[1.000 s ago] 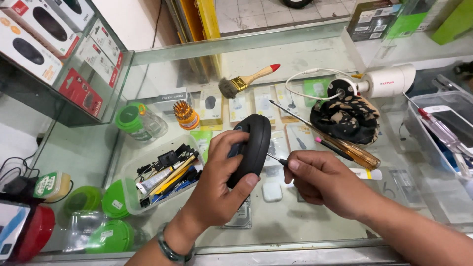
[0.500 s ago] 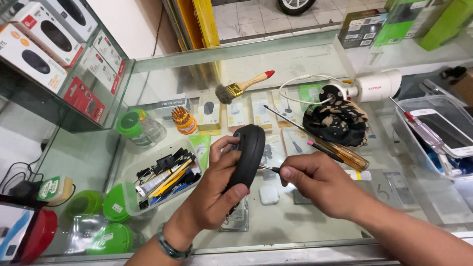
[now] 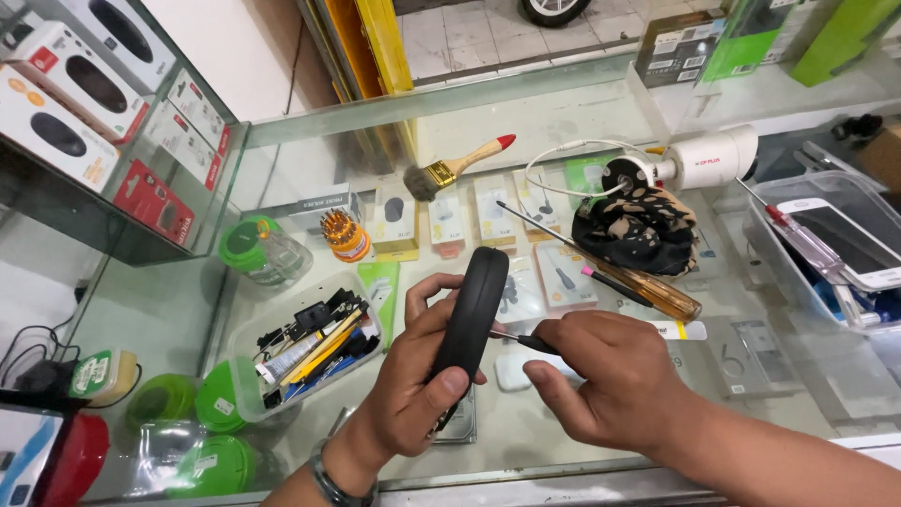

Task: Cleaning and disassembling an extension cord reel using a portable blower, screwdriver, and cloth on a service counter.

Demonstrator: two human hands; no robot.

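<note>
My left hand [image 3: 413, 376] grips a black oval device [image 3: 469, 314], held on edge over the glass counter [image 3: 563, 432]. My right hand [image 3: 605, 380] holds a small black screwdriver [image 3: 514, 338] with its tip against the device's right side. A white earbud case [image 3: 511, 369] lies on the glass just below the screwdriver. A flat silver part [image 3: 460, 424] lies under my left hand.
A clear tub of small tools [image 3: 300, 352] sits to the left, with green lids [image 3: 221, 399] beside it. A long amber-handled screwdriver [image 3: 624, 277], a patterned cloth [image 3: 643, 230], a white security camera [image 3: 709, 160] and a paintbrush [image 3: 450, 169] lie further back. A tray with a phone [image 3: 835, 244] is at the right.
The device has turned more edge-on and come slightly lower in my left hand. My right hand has shifted down and opened its grip a little around the screwdriver.
</note>
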